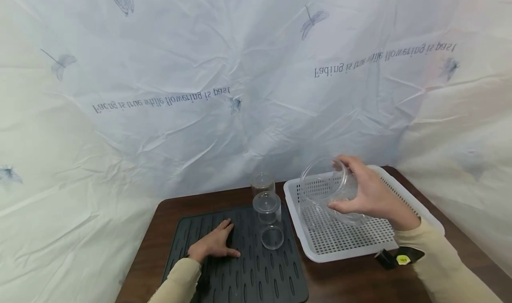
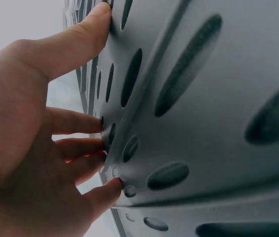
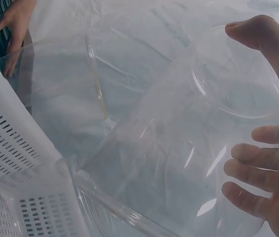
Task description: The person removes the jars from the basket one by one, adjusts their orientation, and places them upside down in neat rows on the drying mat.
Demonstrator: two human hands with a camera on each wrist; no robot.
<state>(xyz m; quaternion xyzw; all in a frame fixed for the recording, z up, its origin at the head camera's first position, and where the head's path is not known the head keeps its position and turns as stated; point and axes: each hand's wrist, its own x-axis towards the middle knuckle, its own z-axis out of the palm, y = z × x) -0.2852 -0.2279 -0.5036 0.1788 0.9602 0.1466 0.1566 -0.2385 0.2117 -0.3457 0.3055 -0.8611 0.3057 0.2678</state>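
Observation:
My right hand [image 1: 370,194] grips a large clear jar-like vessel [image 1: 324,183] by its base end, thumb on one side and fingers on the other. It is tilted on its side over the white perforated basket [image 1: 308,247], its wide rim facing left. In the right wrist view the clear vessel [image 3: 164,163] spans most of the picture, and its round base lies near my thumb. On the dark ribbed mat [image 1: 256,276] my left hand [image 1: 214,243] rests with spread fingers, fingertips touching the slotted surface [image 2: 189,64]. A clear glass [image 1: 272,237] stands to its right.
Behind that glass, a lidded-looking clear glass [image 1: 267,205] and another clear glass [image 1: 262,185] stand in a row along the mat's right side. The basket sits right of the mat on a brown table [image 1: 140,267]. A pale printed sheet [image 1: 192,129] hangs behind.

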